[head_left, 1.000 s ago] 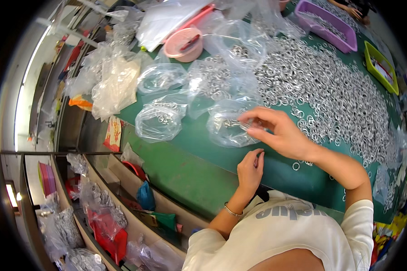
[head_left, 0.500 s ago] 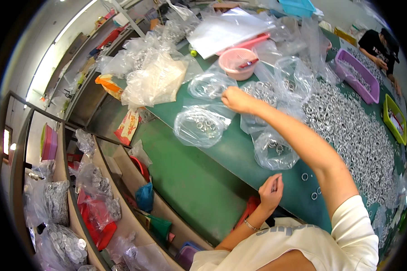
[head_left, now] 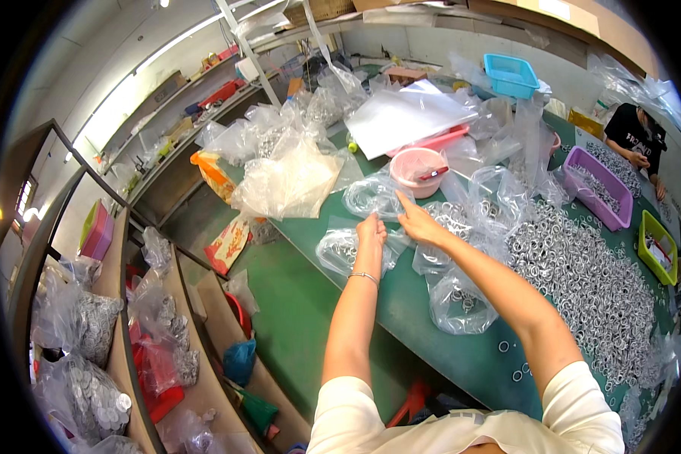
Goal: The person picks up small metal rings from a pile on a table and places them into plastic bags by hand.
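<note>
Left arm and right arm reaching forward

The left arm is running almost straight ahead; the right arm is slanting inward, elbow bending slightly. The left grip is curling its fingers inward, their tips hiding from view. The right grip is extending its fingers forward and leftward. The 2 grips are sitting near each other.

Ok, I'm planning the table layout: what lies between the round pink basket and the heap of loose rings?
In the head view, clear plastic bags with rings inside lie between the round pink basket and the heap of loose rings.
</note>
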The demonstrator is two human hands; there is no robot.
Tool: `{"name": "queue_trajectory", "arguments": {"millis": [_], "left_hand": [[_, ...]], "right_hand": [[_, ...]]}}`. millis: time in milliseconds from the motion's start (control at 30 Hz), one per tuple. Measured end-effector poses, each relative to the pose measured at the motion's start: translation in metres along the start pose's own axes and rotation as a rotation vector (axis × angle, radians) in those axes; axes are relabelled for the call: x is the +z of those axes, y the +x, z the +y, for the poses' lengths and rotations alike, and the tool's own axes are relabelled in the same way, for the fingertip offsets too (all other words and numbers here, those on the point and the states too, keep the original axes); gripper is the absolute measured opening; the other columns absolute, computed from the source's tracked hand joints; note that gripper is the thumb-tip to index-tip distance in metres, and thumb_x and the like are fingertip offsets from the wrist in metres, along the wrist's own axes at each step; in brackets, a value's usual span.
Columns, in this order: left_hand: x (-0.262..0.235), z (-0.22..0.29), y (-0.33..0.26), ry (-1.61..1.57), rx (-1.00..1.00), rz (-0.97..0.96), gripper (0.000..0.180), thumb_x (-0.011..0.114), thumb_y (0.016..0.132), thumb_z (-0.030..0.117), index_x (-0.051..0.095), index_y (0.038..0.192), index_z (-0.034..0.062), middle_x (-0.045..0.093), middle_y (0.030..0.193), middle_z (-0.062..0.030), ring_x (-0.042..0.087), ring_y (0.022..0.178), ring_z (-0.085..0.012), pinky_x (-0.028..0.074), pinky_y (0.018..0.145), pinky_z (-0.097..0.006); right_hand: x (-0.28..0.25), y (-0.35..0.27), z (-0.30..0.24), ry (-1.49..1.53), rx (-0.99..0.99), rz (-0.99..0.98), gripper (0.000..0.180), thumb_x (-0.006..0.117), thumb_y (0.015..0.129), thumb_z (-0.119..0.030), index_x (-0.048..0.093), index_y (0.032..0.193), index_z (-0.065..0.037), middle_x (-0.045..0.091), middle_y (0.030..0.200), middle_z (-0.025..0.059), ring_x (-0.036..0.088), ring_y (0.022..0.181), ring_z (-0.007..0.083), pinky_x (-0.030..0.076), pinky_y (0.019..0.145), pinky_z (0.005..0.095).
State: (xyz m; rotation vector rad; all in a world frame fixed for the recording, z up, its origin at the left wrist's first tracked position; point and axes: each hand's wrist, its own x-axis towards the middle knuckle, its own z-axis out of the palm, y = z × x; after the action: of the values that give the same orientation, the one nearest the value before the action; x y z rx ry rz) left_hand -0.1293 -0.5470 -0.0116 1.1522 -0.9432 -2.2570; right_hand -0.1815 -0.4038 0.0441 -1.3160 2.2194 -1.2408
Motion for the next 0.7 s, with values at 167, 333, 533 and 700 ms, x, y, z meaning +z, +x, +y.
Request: {"name": "queue_trajectory", "arguments": {"millis": [167,333,533,700], "left_hand": [[0.016,-0.011,-0.020,0.387,0.626,0.038,0.019,0.055,0.075,0.015,0.053,0.058,0.0050,0.045,0.048,0.0000,0.036,0.036,-0.0085,0.024,0.033,-0.024],[-0.002,0.011,-0.053,0.754,0.582,-0.184,0.023,0.055,0.073,0.016,0.055,0.057,-0.0011,0.048,0.050,-0.0015,0.043,0.049,-0.0097,0.033,0.045,-0.029],[-0.016,0.020,-0.079,0.751,0.558,-0.253,0.023,0.053,0.077,0.016,0.055,0.059,0.0014,0.048,0.051,0.0005,0.040,0.046,-0.0074,0.030,0.043,-0.025],[-0.013,0.021,-0.067,0.706,0.621,-0.210,0.030,0.054,0.084,0.022,0.050,0.058,0.0055,0.043,0.052,0.0054,0.035,0.049,-0.0039,0.026,0.043,-0.022]], "right_hand": [[-0.019,-0.001,-0.003,0.322,0.128,0.025,0.031,0.046,0.090,-0.021,0.057,0.108,0.002,0.058,0.076,0.0057,0.056,0.069,0.0106,0.045,0.059,0.0265],[-0.008,0.013,-0.016,0.447,-0.219,0.276,0.029,0.054,0.088,-0.019,0.058,0.105,0.004,0.061,0.086,0.0071,0.058,0.085,0.0144,0.045,0.075,0.0274],[0.001,0.028,-0.011,0.082,-0.091,0.363,0.024,0.056,0.080,-0.014,0.060,0.092,0.006,0.063,0.078,0.0189,0.063,0.075,0.0262,0.047,0.069,0.0351],[-0.033,0.022,-0.016,0.214,-0.116,0.122,0.027,0.052,0.084,-0.009,0.057,0.106,0.006,0.065,0.092,0.0120,0.062,0.087,0.0159,0.049,0.074,0.0304]]}}
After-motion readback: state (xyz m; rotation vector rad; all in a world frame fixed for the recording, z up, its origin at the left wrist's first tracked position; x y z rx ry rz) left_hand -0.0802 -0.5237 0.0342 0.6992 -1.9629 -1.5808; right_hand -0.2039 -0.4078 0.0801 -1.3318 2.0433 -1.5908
